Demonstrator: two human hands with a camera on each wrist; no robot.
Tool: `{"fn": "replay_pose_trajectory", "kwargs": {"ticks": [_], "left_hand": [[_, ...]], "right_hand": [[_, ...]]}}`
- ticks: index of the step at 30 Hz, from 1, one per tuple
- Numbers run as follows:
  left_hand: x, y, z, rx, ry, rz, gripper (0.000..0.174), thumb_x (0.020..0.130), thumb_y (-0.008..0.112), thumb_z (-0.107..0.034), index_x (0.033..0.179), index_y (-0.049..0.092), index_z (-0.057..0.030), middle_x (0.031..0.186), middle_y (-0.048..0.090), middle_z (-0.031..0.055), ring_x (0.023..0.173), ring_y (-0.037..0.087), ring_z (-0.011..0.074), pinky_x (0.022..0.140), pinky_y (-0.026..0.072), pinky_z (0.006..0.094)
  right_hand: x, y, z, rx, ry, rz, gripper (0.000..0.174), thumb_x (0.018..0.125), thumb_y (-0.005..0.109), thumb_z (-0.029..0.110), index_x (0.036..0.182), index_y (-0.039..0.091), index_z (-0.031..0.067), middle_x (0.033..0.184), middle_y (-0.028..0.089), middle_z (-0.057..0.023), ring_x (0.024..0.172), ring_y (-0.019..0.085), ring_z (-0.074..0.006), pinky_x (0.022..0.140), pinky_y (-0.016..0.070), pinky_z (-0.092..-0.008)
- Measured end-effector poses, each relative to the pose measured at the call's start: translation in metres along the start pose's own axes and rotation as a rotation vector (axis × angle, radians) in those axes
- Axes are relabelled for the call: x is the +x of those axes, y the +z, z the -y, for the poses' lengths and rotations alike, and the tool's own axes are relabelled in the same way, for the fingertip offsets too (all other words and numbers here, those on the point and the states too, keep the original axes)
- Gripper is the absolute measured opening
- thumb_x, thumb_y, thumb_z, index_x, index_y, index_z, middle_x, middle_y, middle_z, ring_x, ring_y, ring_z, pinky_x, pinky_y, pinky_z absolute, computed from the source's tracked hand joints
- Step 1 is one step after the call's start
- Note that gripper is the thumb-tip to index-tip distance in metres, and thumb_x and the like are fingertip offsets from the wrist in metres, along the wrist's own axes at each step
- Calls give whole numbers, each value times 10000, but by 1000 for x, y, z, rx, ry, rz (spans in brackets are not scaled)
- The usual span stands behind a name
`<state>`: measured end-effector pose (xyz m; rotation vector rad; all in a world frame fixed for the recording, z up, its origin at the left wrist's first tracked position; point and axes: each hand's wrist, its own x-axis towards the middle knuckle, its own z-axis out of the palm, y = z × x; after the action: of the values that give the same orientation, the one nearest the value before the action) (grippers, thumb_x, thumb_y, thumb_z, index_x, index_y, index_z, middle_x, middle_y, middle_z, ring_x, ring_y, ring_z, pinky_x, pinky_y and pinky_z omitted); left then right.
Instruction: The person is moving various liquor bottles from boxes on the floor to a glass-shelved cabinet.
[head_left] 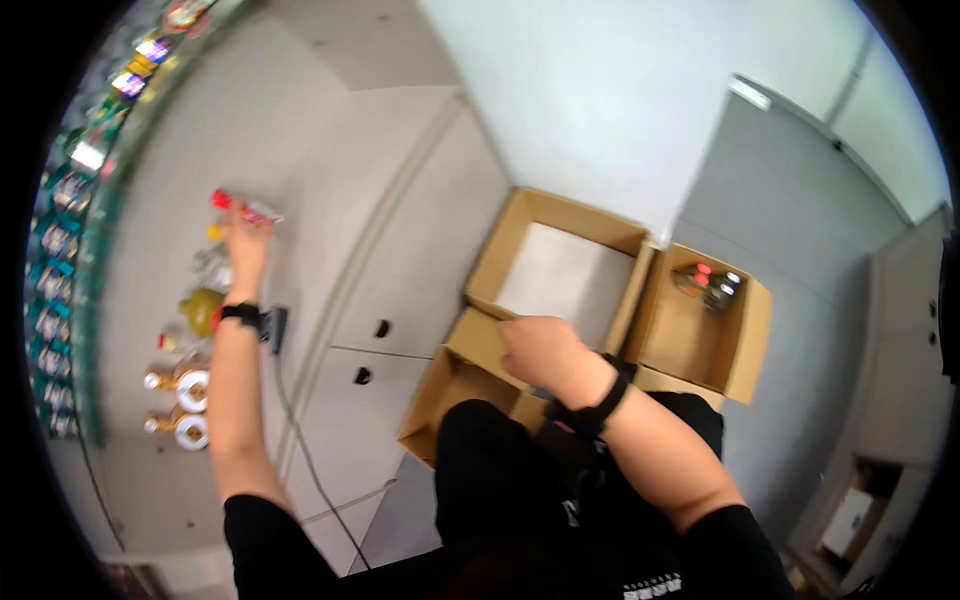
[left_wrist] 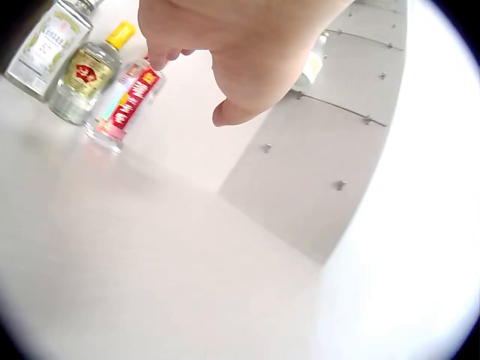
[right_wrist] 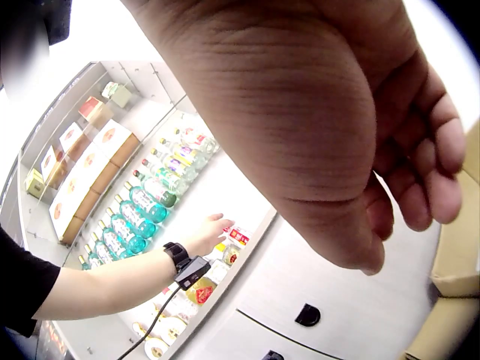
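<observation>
We saw the left hand (head_left: 243, 245) stretched out over the white counter (head_left: 170, 130), w/ its fingertips (left_wrist: 154, 61) bunched together on the top of the red-label bottle (left_wrist: 129, 99). The thumb was bent and clear of the glass, touching nothing. Whether any finger closed round the neck, we couldn't tell. That bottle stood upright on the counter at the end of a row farthest from the person. It was just beside a yellow-capped bottle (left_wrist: 85, 81), and next to that was a clear bottle (left_wrist: 46, 41) w/ a white label. Nearer the person in the same row were two gold-capped bottles (head_left: 178, 400). The wrist wore a black strap (head_left: 243, 314).

The right hand (head_left: 540, 352) hung low in front of the person, over the near flap of an open cardboard box (head_left: 495, 255) (the one w/ a pale sheet lining its bottom). Its fingers (right_wrist: 442, 165) were loosely curled, side by side, and held nothing. We couldn't tell if they touched the flap.

A second box (head_left: 748, 340) sat right against the first on its right side, w/ a few small bottles (head_left: 708, 283) inside. Both boxes were below the counter, in front of grey cabinet doors (head_left: 410, 280). In the right wrist view, teal bottles (right_wrist: 131, 217) lined a shelf behind the counter.
</observation>
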<state>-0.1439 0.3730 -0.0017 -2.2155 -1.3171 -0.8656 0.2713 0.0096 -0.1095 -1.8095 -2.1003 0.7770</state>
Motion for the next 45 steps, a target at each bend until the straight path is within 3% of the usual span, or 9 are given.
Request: {"fn": "replay_pose_trajectory", "kwargs": {"ticks": [7, 13, 19, 26, 32, 35, 39, 41, 45], "left_hand": [[-31, -71, -190, -632, -160, 242, 445, 934, 662, -98, 1366, 562, -53, 1422, 516, 130, 1326, 494, 251, 1114, 384, 390], [-91, -111, -334, -628, 59, 292, 165, 887, 660, -31, 1043, 713, -40, 971, 640, 106, 955, 626, 268, 889, 487, 347], [-149, -99, -411, -882, -8, 356, 157, 855, 699, -15, 1002, 722, -66, 943, 638, 104, 896, 634, 290, 790, 514, 359], [-194, -94, -439, -957, 32, 436, 168, 832, 706, -27, 980, 738, -98, 911, 638, 68, 863, 617, 270, 750, 504, 367], [-211, -101, -424, -901, -1, 446, 184, 807, 710, -5, 966, 732, -95, 888, 629, 62, 842, 613, 264, 731, 506, 368], [-216, -107, -414, -873, -35, 451, 185, 797, 711, 8, 951, 732, -92, 879, 629, 60, 838, 613, 261, 730, 506, 369], [-219, -115, -406, -821, -68, 446, 178, 789, 711, 15, 934, 735, -85, 871, 631, 58, 837, 614, 260, 728, 507, 370], [-220, -115, -403, -806, -81, 441, 181, 787, 713, 16, 935, 736, -85, 870, 632, 57, 838, 615, 259, 727, 507, 369], [-221, -117, -401, -779, -88, 435, 183, 780, 719, 17, 929, 740, -85, 870, 635, 55, 843, 617, 256, 727, 508, 364]], "right_hand": [[7, -16, 3, 32, 28, 98, 247, 829, 653, 203, 966, 674, -1, 956, 724, -175, 925, 701, -346, 795, 571, -450], [5, -27, -2, 0, 18, 13, 200, 823, 652, 199, 897, 683, 15, 877, 714, -178, 869, 688, -365, 764, 554, -451], [-6, -84, -33, 119, 58, -211, 235, 820, 688, 267, 856, 686, 34, 852, 711, -168, 850, 685, -360, 765, 540, -451], [-35, -135, -132, -4, 341, -217, 245, 840, 660, 257, 935, 707, 36, 909, 722, -192, 911, 688, -364, 825, 548, -448], [-65, -62, -324, -126, 570, -272, 239, 818, 600, 224, 893, 720, 32, 918, 719, -222, 913, 684, -403, 837, 543, -484], [-91, -20, -402, -149, 717, -301, 290, 822, 622, 238, 1027, 722, 60, 1043, 721, -196, 1018, 676, -371, 887, 538, -453], [-116, -20, -378, -205, 892, -174, 403, 845, 653, 247, 1226, 667, 115, 1203, 688, -180, 1119, 651, -346, 959, 523, -457], [-113, 35, -467, -182, 853, -225, 422, 836, 669, 218, 1247, 653, 122, 1225, 672, -197, 1118, 647, -356, 965, 524, -461], [-110, 49, -452, -173, 854, -169, 405, 845, 657, 169, 1247, 630, 131, 1213, 642, -236, 1129, 634, -376, 969, 525, -459]]}}
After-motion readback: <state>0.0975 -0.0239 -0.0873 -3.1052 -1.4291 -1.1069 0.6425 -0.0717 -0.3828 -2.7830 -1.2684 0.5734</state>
